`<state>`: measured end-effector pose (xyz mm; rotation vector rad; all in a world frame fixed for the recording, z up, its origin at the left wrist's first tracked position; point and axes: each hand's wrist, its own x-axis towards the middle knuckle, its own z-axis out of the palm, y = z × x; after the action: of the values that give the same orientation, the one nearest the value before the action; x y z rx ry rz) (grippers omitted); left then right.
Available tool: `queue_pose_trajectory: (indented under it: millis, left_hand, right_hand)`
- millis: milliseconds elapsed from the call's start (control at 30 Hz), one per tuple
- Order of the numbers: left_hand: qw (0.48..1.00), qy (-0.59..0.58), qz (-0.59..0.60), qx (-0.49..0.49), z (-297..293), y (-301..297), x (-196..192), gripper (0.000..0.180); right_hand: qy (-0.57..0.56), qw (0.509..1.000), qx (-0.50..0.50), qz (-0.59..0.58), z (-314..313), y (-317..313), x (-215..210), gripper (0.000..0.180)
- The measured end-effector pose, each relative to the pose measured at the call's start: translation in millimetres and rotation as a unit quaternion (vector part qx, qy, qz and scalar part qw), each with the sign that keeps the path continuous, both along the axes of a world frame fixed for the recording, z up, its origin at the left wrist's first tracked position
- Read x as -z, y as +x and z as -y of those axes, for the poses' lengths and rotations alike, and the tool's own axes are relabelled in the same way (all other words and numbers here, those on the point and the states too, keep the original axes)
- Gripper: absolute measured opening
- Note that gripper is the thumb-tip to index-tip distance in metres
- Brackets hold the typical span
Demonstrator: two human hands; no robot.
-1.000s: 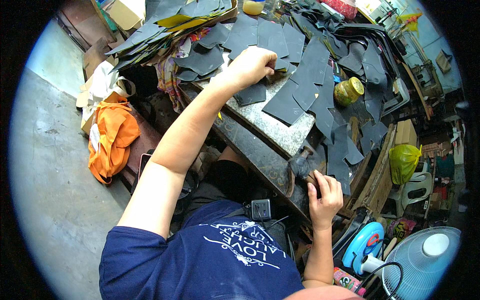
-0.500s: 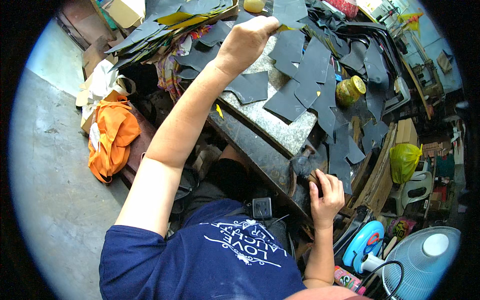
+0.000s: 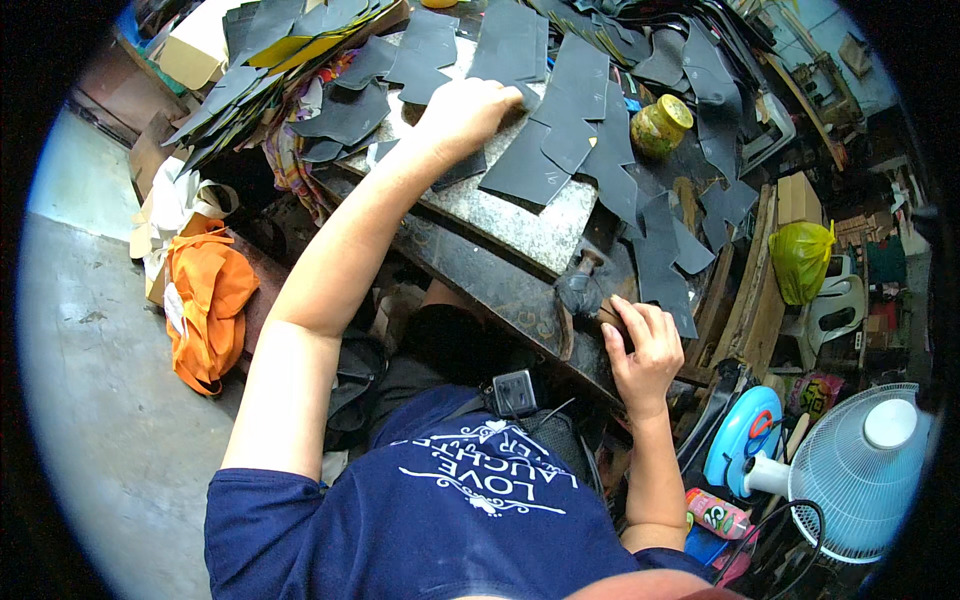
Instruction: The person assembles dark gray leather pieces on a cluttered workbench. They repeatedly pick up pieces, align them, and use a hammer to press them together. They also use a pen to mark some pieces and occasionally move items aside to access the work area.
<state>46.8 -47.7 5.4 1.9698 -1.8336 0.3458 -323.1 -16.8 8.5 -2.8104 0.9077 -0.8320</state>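
My left hand (image 3: 468,118) is stretched out over the pale speckled stone slab (image 3: 545,235). Its fingers are pinched together at the edge of a dark grey cut sheet piece (image 3: 527,97), most of which the hand hides. Several similar flat pieces, such as an angular one (image 3: 525,165), lie overlapping on the slab around it. Near the table's front edge, my right hand (image 3: 648,350) has its fingers bent over the brown handle of a hammer-like tool (image 3: 578,288) with a dark head. The tool lies beside the slab's near corner.
A thick stack of dark sheets (image 3: 290,60) stands at the far left. A yellow-lidded jar (image 3: 662,126) sits among the pieces to the right. An orange bag (image 3: 208,300) hangs left of the table; a white fan (image 3: 850,470) stands at lower right.
My left hand has come down and nearer, from holding a piece raised to low over the slab. My right hand stays at the tool. The whole view has shifted slightly.
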Motion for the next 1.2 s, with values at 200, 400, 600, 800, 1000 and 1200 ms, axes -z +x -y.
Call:
queue_pose_trajectory:
  millis: [200, 400, 600, 800, 1000, 1200]
  left_hand:
    - [0.998, -0.043, 0.017, -0.037, -3, -11, -14, 0.035]
    - [0.983, 0.008, -0.018, 0.182, -34, -57, -8, 0.066]
    - [0.996, 0.007, -0.058, 0.066, -24, -86, 9, 0.043]
    - [0.999, -0.018, -0.032, -0.003, -16, -99, 18, 0.043]
    - [0.998, -0.025, -0.048, -0.016, -17, -101, 18, 0.048]
    - [0.999, -0.009, -0.054, -0.005, -20, -99, 11, 0.049]
  right_hand:
    - [-0.006, 1.0, 0.003, -0.001, 1, -1, 1, 0.03]
    - [-0.005, 1.0, 0.005, -0.006, 0, -1, 1, 0.03]
    - [-0.011, 1.0, -0.001, 0.0, -1, -1, 0, 0.031]
    - [-0.012, 1.0, 0.006, -0.001, -3, 0, -1, 0.031]
    - [-0.009, 1.0, 0.014, -0.006, -5, 0, -2, 0.03]
    - [-0.007, 1.0, 0.007, -0.001, -4, 0, -3, 0.03]
